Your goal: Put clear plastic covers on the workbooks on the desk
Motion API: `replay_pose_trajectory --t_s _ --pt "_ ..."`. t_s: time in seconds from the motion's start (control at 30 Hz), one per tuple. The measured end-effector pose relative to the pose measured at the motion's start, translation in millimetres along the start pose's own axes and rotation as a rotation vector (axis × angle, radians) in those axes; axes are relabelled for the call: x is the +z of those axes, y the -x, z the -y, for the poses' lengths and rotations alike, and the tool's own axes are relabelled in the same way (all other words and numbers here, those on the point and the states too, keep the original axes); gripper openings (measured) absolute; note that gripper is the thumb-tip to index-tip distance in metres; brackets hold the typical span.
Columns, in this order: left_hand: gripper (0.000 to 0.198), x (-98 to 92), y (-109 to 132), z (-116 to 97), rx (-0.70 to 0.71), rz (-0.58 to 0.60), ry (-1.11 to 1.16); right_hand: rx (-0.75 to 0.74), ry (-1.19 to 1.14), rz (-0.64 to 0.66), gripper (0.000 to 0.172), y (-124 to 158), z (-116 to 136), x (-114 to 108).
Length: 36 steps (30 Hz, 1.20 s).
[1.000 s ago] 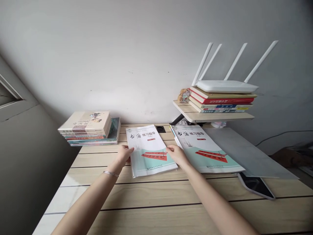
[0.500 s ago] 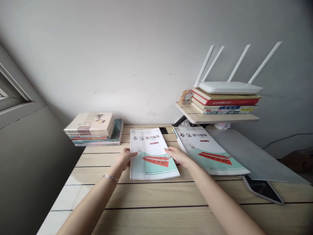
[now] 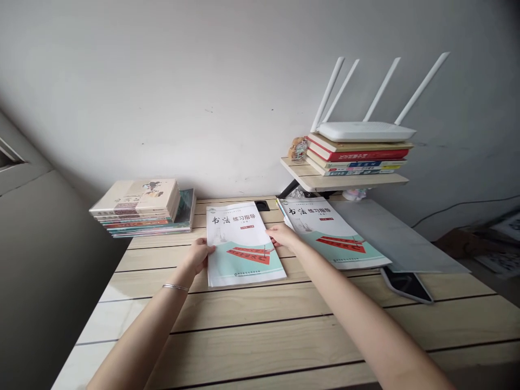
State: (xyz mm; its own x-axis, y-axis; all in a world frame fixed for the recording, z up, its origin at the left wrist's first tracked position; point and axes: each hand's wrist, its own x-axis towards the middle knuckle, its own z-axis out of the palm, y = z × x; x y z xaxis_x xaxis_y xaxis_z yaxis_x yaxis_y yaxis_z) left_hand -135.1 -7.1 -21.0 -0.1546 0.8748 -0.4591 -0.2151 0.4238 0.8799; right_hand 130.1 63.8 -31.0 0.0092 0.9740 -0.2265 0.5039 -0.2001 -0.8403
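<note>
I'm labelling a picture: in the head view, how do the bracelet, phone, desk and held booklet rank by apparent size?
1. Desk
2. Held booklet
3. Phone
4. Bracelet

The booklet [image 3: 239, 238] is between the book stack [image 3: 136, 208], left, and the booklet pile [image 3: 335, 233], right.

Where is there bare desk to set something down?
The widest bare patch of desk lies between the left forearm and right forearm, in front of the held booklet. Others: left of the left forearm, in front of the book stack; right of the right forearm, in front of the phone. Back right is crowded: booklet pile, grey sheet, shelf.
</note>
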Motion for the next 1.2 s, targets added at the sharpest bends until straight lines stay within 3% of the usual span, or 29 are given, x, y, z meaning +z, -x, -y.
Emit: replay_pose_trajectory --t_s 0.23,0.3,0.4,0.47,0.53,0.57,0.63,0.73,0.83,0.93,1.2 --pt "0.026 2.4 4 0 0.027 -0.032 -0.095 -0.014 0.068 0.019 0.017 0 5 3" --pt "0.024 4.8 5 0 0.049 -0.077 -0.165 -0.028 0.073 0.022 0.014 5 4 6" --pt "0.039 10.4 9 -1 0.143 -0.205 -0.274 -0.046 0.093 -0.002 0.010 16 3 10" --pt "0.047 15.3 16 -1 0.301 -0.318 -0.394 -0.058 0.112 -0.043 0.008 24 2 11" --pt "0.043 20.4 23 2 0.551 -0.395 -0.689 -0.095 0.150 -0.108 0.008 29 0 13" --pt "0.039 22.7 27 5 0.680 -0.384 -0.890 -0.122 0.179 -0.144 0.009 31 -2 14" --pt "0.037 26.2 32 11 0.848 -0.251 -1.277 -0.167 0.231 -0.186 0.011 30 -7 15" --pt "0.040 26.9 33 23 0.792 -0.059 -1.537 -0.171 0.207 -0.151 0.017 21 -18 15" --pt "0.049 22.5 29 33 0.708 -0.108 -1.567 -0.149 0.135 -0.103 0.019 13 -26 15" --pt "0.052 17.0 24 38 0.728 -0.165 -1.555 -0.099 0.120 -0.081 0.022 10 -25 14" --pt "0.054 14.3 24 32 0.726 -0.179 -1.547 -0.068 0.090 -0.090 0.031 16 -6 20"
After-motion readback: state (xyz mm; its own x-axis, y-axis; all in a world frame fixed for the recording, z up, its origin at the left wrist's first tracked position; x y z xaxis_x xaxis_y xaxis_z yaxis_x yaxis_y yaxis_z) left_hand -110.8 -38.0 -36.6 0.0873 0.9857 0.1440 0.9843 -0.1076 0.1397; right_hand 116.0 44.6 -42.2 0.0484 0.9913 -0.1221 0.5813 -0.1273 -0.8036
